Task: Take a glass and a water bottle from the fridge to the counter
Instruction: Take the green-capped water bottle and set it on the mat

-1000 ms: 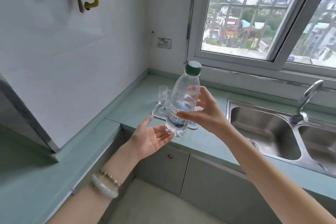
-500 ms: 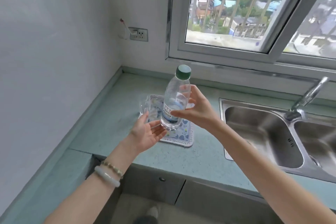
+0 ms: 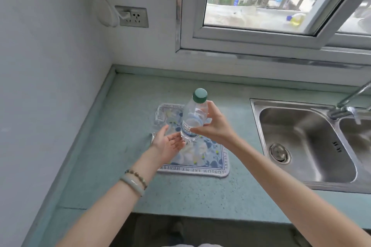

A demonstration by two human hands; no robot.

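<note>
Clearly the water bottle (image 3: 192,118) is a thin clear plastic one with a green cap (image 3: 200,95), so I judge it light, a little squashy under pressure and smooth enough to slip; the stiffest place to take it looks like the labelled middle of the body. It hangs tilted above the patterned mat (image 3: 208,158) on the counter (image 3: 124,166), its base just off the mat as far as I can tell. The right hand (image 3: 215,126) holds it there, thumb on the near side and fingers (image 3: 210,107) curled round the far side at the label. The left hand (image 3: 167,144) is open, palm up, fingers spread loosely, just beside the bottle's base; whether they touch it I cannot tell. A glass (image 3: 158,120) seems to stand on the mat's left edge, faint and hard to make out. The sink (image 3: 301,140) lies well to the right.
</note>
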